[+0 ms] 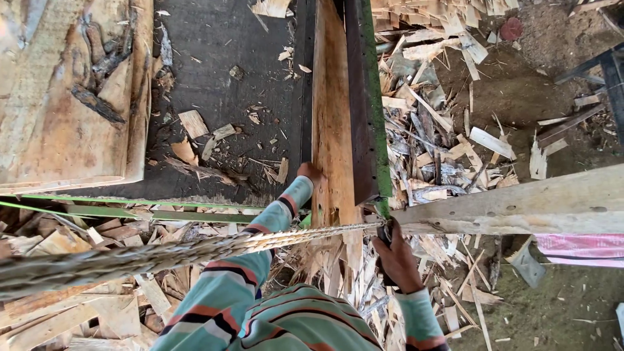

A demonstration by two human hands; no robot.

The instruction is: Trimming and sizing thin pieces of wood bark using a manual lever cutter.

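A long upright wooden plank [331,123] stands against a dark machine bar with a green edge [367,97]. My left hand [309,173] presses on the plank's left edge, its fingers hidden behind the wood. Lower down, my right hand [393,250] is closed around a dark handle or lever [385,235] just under the bar's end. A frayed thick rope [162,255] stretches from the left edge across my striped sleeve toward the right hand.
A big rough wood slab [65,91] lies on the dark machine table [221,58] at upper left. Green rails [130,211] run below it. Wood scraps and splinters [435,130] cover the ground. A pale beam [520,205] crosses at right.
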